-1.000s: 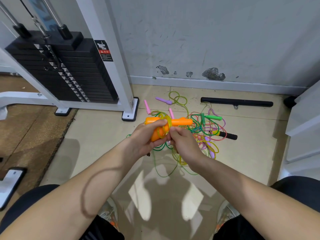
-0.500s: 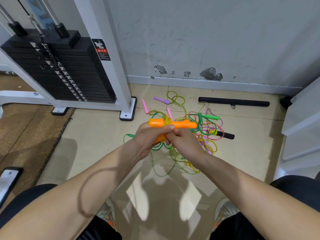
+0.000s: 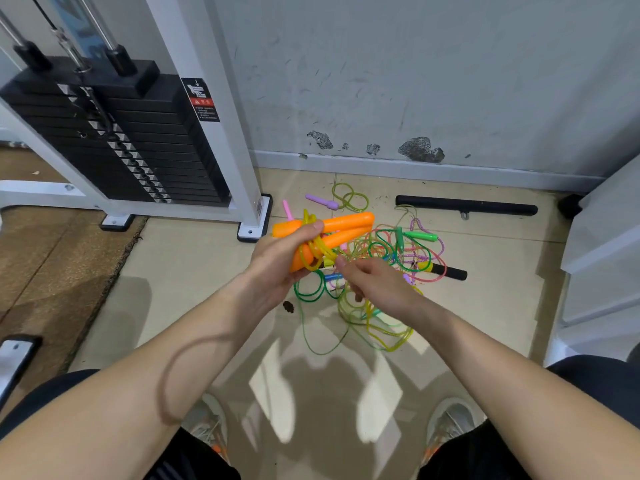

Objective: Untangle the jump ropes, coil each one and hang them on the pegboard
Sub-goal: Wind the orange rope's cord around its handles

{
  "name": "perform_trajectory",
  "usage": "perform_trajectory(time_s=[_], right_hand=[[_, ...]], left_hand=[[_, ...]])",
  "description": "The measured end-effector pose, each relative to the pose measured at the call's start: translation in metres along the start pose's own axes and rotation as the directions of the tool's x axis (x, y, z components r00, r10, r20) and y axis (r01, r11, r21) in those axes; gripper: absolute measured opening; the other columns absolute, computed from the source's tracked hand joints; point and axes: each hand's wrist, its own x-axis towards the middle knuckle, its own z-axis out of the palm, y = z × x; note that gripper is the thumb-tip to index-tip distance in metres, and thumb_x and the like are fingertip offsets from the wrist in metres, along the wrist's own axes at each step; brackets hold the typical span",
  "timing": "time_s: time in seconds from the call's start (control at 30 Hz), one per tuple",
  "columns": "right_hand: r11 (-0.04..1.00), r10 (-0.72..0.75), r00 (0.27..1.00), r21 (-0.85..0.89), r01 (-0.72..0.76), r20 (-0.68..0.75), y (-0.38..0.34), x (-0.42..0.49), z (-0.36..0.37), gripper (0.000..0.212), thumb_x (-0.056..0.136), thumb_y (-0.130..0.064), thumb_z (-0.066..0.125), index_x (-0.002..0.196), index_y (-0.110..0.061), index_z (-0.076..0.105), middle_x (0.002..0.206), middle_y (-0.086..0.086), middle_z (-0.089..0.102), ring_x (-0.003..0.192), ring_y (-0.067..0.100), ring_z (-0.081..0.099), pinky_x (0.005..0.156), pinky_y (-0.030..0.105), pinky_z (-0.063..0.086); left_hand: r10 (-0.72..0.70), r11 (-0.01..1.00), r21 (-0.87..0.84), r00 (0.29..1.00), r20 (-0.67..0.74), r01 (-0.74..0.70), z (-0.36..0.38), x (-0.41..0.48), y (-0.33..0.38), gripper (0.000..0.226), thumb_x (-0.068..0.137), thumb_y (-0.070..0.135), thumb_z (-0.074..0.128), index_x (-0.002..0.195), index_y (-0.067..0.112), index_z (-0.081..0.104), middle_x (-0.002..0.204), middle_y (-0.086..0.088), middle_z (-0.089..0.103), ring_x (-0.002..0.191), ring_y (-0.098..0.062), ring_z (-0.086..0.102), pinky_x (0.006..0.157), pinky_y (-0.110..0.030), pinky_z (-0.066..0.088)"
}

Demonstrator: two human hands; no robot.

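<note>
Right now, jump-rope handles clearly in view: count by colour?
Orange handles, in the left hand: 2
Green: 2
Purple: 1
Pink: 1
Black: 1
Total: 7
More sit half-hidden in the tangle.

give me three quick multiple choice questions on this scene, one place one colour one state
1. Where is the black bar? A by the wall B on the weight stack C on a shelf
2. What colour are the handles in the left hand? A purple B orange C green
3. How is the rope pile? A tangled B neatly coiled C hung up

Answers: 1 A, it lies along the wall's foot; 2 B, both gripped handles are orange; 3 A, its strands cross in a loose heap.
</note>
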Motion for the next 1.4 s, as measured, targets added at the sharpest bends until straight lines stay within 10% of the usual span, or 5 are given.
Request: perform_trajectory(time_s=[0.37, 0.57, 0.73, 1.03, 1.4], right_hand=[[0.991, -0.121, 0.985, 0.072, 0.113, 0.122, -0.002, 0.007, -0.071, 0.031, 0.083, 0.018, 0.065, 0.079, -0.012, 0.070, 0.069, 0.004, 0.062, 0.061, 0.007, 0.054, 0.057, 0.019, 0.042], [0.958, -0.060, 0.998, -0.281, 0.058, 0.001, -0.012, 0.007, -0.064, 0.023, 0.063, -0.033, 0.090, 0.070, -0.028, 0.069, 0.064, -0.007, 0.066, 0.060, 0.010, 0.058, 0.060, 0.029, 0.045], [0.589, -0.213, 0.974, -0.805, 0.070, -0.071, -0.024, 0.002, -0.037, 0.021, 0.076, -0.043, 0.069, 0.075, -0.026, 0.058, 0.087, 0.003, 0.065, 0.086, 0.028, 0.060, 0.061, 0.030, 0.036], [0.983, 0.059, 0.947, -0.145, -0.109, -0.315, -0.018, 0.001, 0.004, 0.020, 0.090, -0.021, 0.061, 0.076, -0.009, 0.069, 0.080, 0.009, 0.064, 0.082, 0.026, 0.060, 0.065, 0.031, 0.040], [0.971, -0.128, 0.933, -0.232, 0.049, -0.337, -0.005, -0.018, 0.040, 0.039, 0.105, -0.040, 0.037, 0.079, -0.023, 0.060, 0.069, -0.005, 0.062, 0.071, 0.020, 0.059, 0.065, 0.038, 0.045]], left_hand=[[-0.110, 0.965, 0.261, 0.946, 0.306, 0.028, 0.000, -0.018, 0.002, 0.022, 0.069, 0.027, 0.084, 0.085, 0.015, 0.073, 0.083, -0.012, 0.069, 0.071, -0.024, 0.066, 0.057, -0.027, 0.051], [-0.094, 0.836, 0.546, 0.967, 0.236, -0.052, 0.005, -0.012, -0.010, 0.020, 0.068, 0.024, 0.090, 0.071, 0.011, 0.074, 0.072, -0.015, 0.070, 0.062, -0.025, 0.064, 0.060, -0.032, 0.051], [-0.037, 0.777, 0.626, 0.987, 0.158, -0.071, 0.011, -0.009, -0.020, 0.030, 0.067, 0.023, 0.092, 0.084, 0.008, 0.071, 0.076, -0.014, 0.074, 0.052, -0.017, 0.065, 0.047, -0.024, 0.047], [-0.019, 0.907, 0.418, 0.998, -0.062, 0.043, 0.008, 0.001, -0.036, 0.031, 0.071, 0.024, 0.090, 0.088, 0.010, 0.069, 0.074, -0.010, 0.071, 0.055, -0.017, 0.066, 0.051, -0.031, 0.058], [-0.128, 0.990, -0.060, 0.989, -0.070, 0.124, 0.008, 0.000, -0.018, 0.037, 0.078, 0.021, 0.085, 0.105, 0.001, 0.069, 0.087, -0.019, 0.073, 0.075, -0.029, 0.070, 0.066, -0.034, 0.062]])
